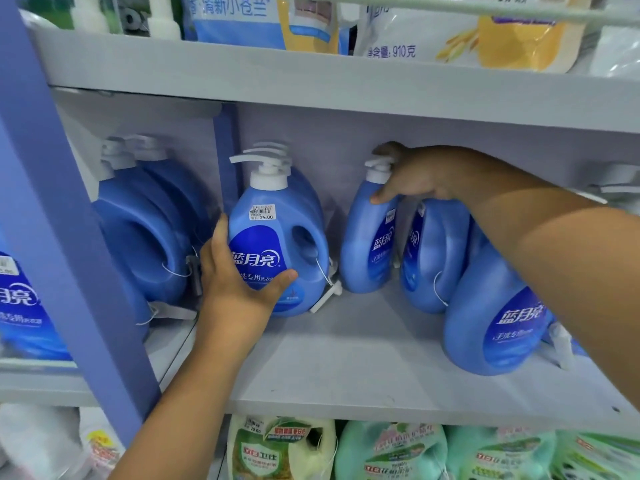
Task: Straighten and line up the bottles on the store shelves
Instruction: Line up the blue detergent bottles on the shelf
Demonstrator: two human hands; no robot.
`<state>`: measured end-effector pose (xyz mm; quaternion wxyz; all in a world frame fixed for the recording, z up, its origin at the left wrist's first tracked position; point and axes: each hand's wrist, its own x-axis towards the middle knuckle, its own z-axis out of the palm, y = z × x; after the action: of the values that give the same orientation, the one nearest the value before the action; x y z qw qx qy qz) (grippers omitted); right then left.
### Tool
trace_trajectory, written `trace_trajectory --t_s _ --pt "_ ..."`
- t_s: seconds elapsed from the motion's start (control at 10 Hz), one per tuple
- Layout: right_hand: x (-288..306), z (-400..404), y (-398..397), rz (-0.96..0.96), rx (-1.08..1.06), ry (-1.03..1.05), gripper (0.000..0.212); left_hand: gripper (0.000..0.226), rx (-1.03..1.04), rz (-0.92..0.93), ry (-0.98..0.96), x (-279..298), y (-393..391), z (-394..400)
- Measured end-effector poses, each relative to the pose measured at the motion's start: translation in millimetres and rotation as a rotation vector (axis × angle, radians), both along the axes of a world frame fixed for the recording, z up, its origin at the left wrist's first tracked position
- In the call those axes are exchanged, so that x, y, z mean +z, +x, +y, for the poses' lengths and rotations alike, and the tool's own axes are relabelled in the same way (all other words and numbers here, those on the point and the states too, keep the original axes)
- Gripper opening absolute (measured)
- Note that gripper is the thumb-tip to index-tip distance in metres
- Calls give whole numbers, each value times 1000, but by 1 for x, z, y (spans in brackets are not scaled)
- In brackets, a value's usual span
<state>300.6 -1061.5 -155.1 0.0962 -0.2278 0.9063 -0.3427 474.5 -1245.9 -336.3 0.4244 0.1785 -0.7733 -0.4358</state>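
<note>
Blue detergent bottles with white pump tops stand on a grey shelf [346, 358]. My left hand [235, 285] grips the lower left side of an upright bottle with a 25.00 price sticker [284, 237], its label facing me. My right hand [415, 178] holds the neck and shoulder of a second bottle [367, 244], which is turned sideways and leans a little. Behind my right forearm another bottle [429, 258] stands side-on. A larger bottle [498, 317] leans at the right front.
A blue upright post [69, 237] borders the bay on the left, with more blue bottles [145, 233] beyond it. Refill bags [450, 32] sit on the shelf above. Green and cream bottles [391, 452] fill the shelf below.
</note>
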Motion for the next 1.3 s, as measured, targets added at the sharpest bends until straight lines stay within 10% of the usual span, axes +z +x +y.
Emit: trace_trajectory --t_s 0.4,0.7,1.0,1.3 --pt "3 -29 -14 340 -103 235 19 113 -4 -13 57 -5 6 2" --pt "-2 -64 -30 495 -138 339 55 113 18 -9 53 -6 5 2" --pt "6 -10 -16 719 -132 413 41 108 17 -17 28 -8 7 0" --pt "15 39 -5 424 -249 490 29 108 7 0 29 -8 5 -1"
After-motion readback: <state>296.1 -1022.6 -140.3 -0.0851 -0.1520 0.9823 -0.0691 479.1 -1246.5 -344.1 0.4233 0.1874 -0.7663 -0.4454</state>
